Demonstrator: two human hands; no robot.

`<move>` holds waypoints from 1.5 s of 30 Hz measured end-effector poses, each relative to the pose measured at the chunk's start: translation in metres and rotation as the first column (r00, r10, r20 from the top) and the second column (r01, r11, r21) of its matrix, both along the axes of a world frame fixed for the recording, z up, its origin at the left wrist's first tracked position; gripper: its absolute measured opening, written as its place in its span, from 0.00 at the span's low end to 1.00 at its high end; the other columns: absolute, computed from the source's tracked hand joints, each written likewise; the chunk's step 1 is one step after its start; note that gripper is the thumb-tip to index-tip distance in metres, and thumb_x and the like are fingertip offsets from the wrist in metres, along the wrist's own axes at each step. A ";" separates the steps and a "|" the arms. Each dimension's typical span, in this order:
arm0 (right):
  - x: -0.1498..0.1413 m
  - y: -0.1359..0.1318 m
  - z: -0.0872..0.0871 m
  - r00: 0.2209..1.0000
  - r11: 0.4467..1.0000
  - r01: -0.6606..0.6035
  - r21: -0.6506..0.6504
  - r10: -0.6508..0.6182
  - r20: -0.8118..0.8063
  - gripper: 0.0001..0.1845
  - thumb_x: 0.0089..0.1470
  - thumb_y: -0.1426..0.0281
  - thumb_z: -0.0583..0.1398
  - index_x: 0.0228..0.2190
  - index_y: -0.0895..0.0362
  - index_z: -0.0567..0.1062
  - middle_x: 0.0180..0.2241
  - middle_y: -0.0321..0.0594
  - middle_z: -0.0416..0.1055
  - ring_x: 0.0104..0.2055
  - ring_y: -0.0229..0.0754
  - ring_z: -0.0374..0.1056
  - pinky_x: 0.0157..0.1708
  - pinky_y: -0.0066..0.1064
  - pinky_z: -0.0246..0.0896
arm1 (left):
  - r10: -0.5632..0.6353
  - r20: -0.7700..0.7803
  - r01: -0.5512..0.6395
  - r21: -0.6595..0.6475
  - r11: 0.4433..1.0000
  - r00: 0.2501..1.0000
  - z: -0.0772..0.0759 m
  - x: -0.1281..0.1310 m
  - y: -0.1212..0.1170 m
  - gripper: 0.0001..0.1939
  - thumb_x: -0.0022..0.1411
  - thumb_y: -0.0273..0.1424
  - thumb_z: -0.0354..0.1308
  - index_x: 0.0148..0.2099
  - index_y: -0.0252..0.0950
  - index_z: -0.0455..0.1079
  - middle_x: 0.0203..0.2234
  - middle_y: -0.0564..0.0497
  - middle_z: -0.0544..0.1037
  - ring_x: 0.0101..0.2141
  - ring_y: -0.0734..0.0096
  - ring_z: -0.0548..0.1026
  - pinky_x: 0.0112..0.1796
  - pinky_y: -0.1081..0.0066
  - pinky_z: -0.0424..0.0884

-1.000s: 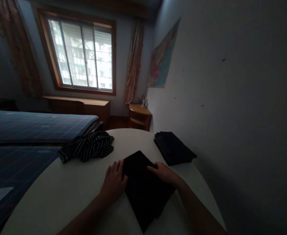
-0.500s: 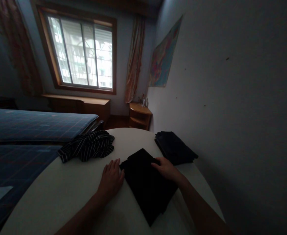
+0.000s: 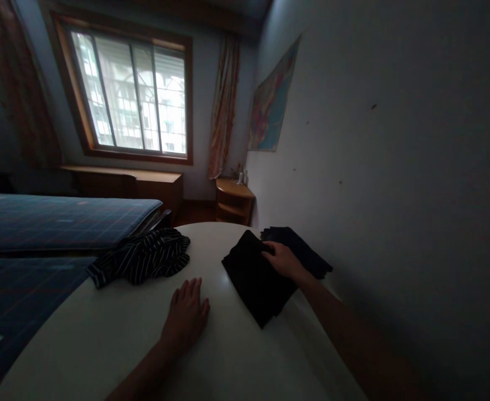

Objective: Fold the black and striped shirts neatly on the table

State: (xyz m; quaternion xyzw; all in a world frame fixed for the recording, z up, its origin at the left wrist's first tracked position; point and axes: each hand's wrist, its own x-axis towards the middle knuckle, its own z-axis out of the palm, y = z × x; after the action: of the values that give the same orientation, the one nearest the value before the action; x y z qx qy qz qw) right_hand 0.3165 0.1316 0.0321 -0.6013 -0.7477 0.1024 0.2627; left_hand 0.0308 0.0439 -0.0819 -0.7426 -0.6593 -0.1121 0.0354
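My right hand grips the right edge of a folded black garment, thumb on top and the other fingers partly hidden. The garment's far right side is close to a folded dark navy garment; whether the two touch I cannot tell. My left hand lies on the white round table, palm down with its fingers extended, holding nothing. Beyond it, at the table's left edge, a black garment with white stripes lies crumpled.
The wall runs close along the table's right side. To the left are mattresses with a blue plaid cover. Behind the table stand a corner shelf with small items and a wooden desk under the window.
My right hand has moved the folded black garment away from me and slightly right, closer to the navy one. My left hand has stayed on the table, now apart from the garment.
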 end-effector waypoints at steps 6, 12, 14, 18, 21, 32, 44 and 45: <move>0.005 0.020 0.019 0.999 0.996 0.026 0.081 -0.029 0.034 0.21 0.58 0.69 0.59 0.53 0.55 0.75 0.53 0.44 0.74 0.56 0.47 0.69 0.58 0.37 0.59 | 0.003 0.041 -0.003 -0.022 1.000 0.999 0.003 0.000 -0.001 0.32 0.68 0.38 0.41 0.69 0.25 0.53 0.66 0.38 0.60 0.66 0.51 0.55 0.63 0.52 0.51; 0.009 0.042 0.047 0.997 0.992 0.016 0.122 -0.025 0.076 0.20 0.58 0.69 0.60 0.52 0.54 0.75 0.52 0.42 0.75 0.55 0.45 0.70 0.57 0.37 0.60 | 0.001 0.061 0.001 -0.030 1.000 0.998 0.005 0.000 -0.002 0.33 0.66 0.39 0.42 0.69 0.26 0.54 0.65 0.37 0.60 0.66 0.51 0.55 0.63 0.51 0.50; 0.016 0.051 0.059 0.997 0.989 0.021 0.147 -0.032 0.068 0.20 0.57 0.69 0.61 0.52 0.54 0.75 0.51 0.42 0.76 0.54 0.45 0.71 0.56 0.36 0.61 | 0.003 0.054 0.000 -0.043 0.999 0.999 0.007 0.001 -0.003 0.34 0.66 0.40 0.42 0.69 0.26 0.53 0.66 0.37 0.60 0.66 0.51 0.54 0.63 0.51 0.50; 0.046 0.072 0.084 0.999 0.980 0.048 0.191 -0.051 0.014 0.21 0.56 0.68 0.62 0.51 0.55 0.76 0.49 0.45 0.77 0.50 0.46 0.73 0.53 0.37 0.64 | 0.003 0.035 -0.001 -0.058 0.998 0.999 0.006 0.001 -0.002 0.35 0.66 0.40 0.41 0.69 0.27 0.53 0.66 0.38 0.59 0.66 0.50 0.54 0.63 0.51 0.50; 0.080 0.089 0.092 0.992 0.982 0.108 0.152 -0.096 -0.082 0.23 0.56 0.66 0.62 0.54 0.56 0.74 0.49 0.46 0.76 0.49 0.46 0.74 0.51 0.37 0.66 | -0.006 0.037 0.007 -0.039 0.999 0.999 0.003 0.000 -0.001 0.34 0.66 0.40 0.42 0.69 0.26 0.54 0.66 0.38 0.60 0.66 0.51 0.55 0.63 0.51 0.50; 0.160 0.102 0.010 0.937 0.936 0.349 -0.038 -0.349 0.020 0.21 0.52 0.68 0.63 0.49 0.58 0.77 0.46 0.50 0.78 0.48 0.50 0.74 0.50 0.38 0.67 | -0.013 0.068 0.013 0.005 1.000 0.998 0.001 0.001 -0.001 0.34 0.65 0.40 0.43 0.68 0.26 0.57 0.64 0.37 0.62 0.65 0.50 0.57 0.63 0.50 0.52; 0.185 0.093 -0.008 0.863 0.849 0.499 -0.173 -0.468 0.192 0.34 0.58 0.51 0.57 0.56 0.64 0.70 0.49 0.60 0.74 0.48 0.55 0.74 0.46 0.43 0.68 | 0.011 0.017 -0.010 -0.058 0.998 1.000 0.008 0.002 -0.002 0.34 0.65 0.40 0.41 0.69 0.27 0.55 0.66 0.38 0.60 0.66 0.51 0.55 0.63 0.51 0.51; 0.186 0.089 -0.008 0.865 0.853 0.492 -0.173 -0.457 0.206 0.34 0.58 0.52 0.57 0.55 0.64 0.70 0.49 0.59 0.75 0.47 0.55 0.75 0.46 0.42 0.68 | 0.013 0.019 -0.011 -0.064 0.998 1.000 0.008 0.002 -0.002 0.35 0.65 0.40 0.42 0.69 0.27 0.55 0.66 0.38 0.60 0.66 0.51 0.55 0.63 0.51 0.51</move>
State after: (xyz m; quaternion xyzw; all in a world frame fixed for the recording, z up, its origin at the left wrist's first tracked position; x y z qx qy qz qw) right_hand 0.5025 0.2208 0.0243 -0.7989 -0.5779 0.0687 0.1520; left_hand 0.0329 0.0421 -0.0741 -0.7383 -0.6673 -0.0979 0.0059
